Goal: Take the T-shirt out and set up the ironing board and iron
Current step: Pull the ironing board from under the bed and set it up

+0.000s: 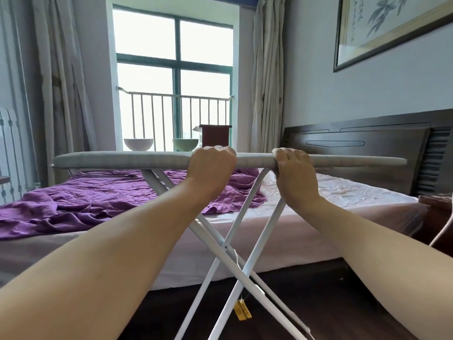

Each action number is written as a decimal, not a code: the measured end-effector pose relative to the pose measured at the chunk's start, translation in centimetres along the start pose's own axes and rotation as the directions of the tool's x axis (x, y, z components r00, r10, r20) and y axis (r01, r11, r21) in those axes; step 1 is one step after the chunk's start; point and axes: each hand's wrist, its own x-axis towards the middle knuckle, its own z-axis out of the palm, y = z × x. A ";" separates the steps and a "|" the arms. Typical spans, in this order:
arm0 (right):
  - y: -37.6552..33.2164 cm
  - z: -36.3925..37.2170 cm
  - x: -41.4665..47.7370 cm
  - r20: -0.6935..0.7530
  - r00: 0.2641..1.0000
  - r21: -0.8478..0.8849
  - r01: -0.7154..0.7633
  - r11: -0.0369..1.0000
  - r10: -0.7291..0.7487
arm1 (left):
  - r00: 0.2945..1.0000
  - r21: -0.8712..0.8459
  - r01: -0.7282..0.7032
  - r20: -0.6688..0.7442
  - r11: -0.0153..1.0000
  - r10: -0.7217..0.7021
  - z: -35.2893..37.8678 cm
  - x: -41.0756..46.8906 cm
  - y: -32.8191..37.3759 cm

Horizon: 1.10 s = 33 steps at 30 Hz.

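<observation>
My ironing board (122, 161) is unfolded on its white crossed legs (226, 249) just beside the bed (343, 192), its grey padded top level and seen almost edge-on. I grip its near edge with my left hand (212, 165) and right hand (293, 168), fingers curled over the top. A wire rest (98, 173) sticks out under its left end, and a yellow tag (242, 309) hangs from the legs.

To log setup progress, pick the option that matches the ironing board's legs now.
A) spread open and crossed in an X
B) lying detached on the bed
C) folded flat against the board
A: the white legs cross in an X below the ironing board, whose near edge the left hand and right hand grip.
</observation>
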 end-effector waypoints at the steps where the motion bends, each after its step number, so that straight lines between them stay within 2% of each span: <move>1: -0.1 0.1 -0.1 -0.011 1.000 0.022 -0.004 1.000 0.004 | 1.000 -0.001 -0.001 0.000 1.000 0.001 -0.1 -0.1 0.0; 10: -0.3 0.0 -0.8 -0.045 0.998 0.066 -0.039 0.997 0.042 | 1.000 0.020 0.018 -0.019 1.000 -0.018 -1.0 -1.0 0.4; 15: -0.3 0.4 -2.3 -0.202 0.979 0.026 -0.022 0.999 0.026 | 0.999 0.108 -0.005 -0.046 0.994 0.010 -1.6 -2.4 0.5; 16: -0.3 0.3 -2.4 -0.208 0.978 0.027 -0.027 0.999 0.032 | 0.995 0.134 -0.013 -0.094 0.991 0.026 -1.7 -2.4 0.4; 20: -1.6 0.0 -2.6 -0.186 0.981 0.048 -0.051 0.998 0.059 | 0.997 0.057 -0.007 -0.077 0.998 0.011 -1.1 -2.5 0.3; 22: -2.3 -0.1 -2.6 -0.187 0.981 0.060 -0.036 0.998 0.047 | 0.995 0.095 0.007 -0.102 0.995 0.002 -1.1 -2.6 0.0; 33: -3.8 -0.7 -2.4 -0.207 0.977 0.196 -0.018 0.981 0.059 | 1.000 0.092 -0.010 -0.006 0.996 0.011 -1.7 -2.6 -0.3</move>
